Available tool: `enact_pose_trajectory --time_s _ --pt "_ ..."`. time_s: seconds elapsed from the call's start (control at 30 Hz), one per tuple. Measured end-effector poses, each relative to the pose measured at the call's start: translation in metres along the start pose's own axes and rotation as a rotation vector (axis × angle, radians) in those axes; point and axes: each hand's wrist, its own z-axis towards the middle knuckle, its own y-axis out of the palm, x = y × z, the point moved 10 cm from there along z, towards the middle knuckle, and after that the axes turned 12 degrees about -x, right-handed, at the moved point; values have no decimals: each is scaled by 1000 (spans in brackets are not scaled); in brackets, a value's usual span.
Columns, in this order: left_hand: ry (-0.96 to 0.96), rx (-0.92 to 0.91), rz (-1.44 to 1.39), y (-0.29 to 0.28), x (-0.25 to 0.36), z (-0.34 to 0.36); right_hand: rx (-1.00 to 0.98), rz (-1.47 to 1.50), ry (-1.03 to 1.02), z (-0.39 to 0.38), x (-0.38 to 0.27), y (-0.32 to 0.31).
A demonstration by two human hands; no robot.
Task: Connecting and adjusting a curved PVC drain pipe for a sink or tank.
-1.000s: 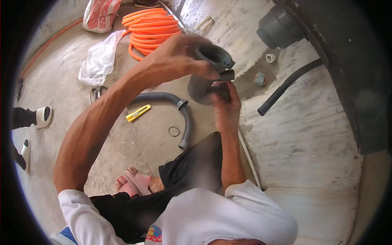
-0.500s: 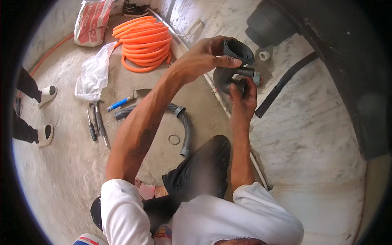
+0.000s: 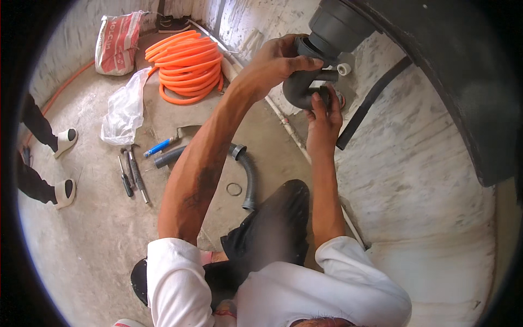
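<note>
Both my hands hold a black plastic drain trap (image 3: 297, 91) with a curved bend and a short side outlet. My left hand (image 3: 277, 64) wraps round its wide top collar, thumb across the near side. Lower down, my right hand (image 3: 322, 121) grips the end of the bend with thumb and fingers. The collar's open mouth is tilted up toward the dark grey drain body (image 3: 339, 26) under the black sink (image 3: 457, 71). The two overlap in view; I cannot tell whether they touch. A small white plastic fitting (image 3: 344, 69) lies just beyond the trap.
A black hose (image 3: 373, 103) hangs at the right by the wall. On the floor lie a grey corrugated hose (image 3: 248, 169), a ring (image 3: 233, 189), a hammer (image 3: 136, 174), a blue-handled tool (image 3: 159, 147), an orange hose coil (image 3: 185, 65) and a plastic bag (image 3: 124, 111). Another person's feet (image 3: 66, 163) stand left.
My hands have raised the trap away from me, bringing its collar up to the drain body. The view has shifted, so the sink and drain appear further left. Both grips stay.
</note>
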Motion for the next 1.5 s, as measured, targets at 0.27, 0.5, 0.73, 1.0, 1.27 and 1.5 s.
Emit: enact_pose_trajectory --time_s 0.27,0.5,0.73,1.0,1.27,1.5 --pt "-15 31 143 6 -4 3 -22 292 30 3 31 -13" --pt "-46 102 157 1 -3 0 85 31 243 -44 88 -51" --pt "44 157 211 -2 -2 6 -381 -1353 296 -183 188 -105" --pt "31 187 192 6 -2 13 -261 -429 282 -95 160 -71" --pt "30 251 329 6 7 2 -265 1013 109 4 57 33" --pt "40 170 289 5 0 9 -263 1144 103 32 72 36"
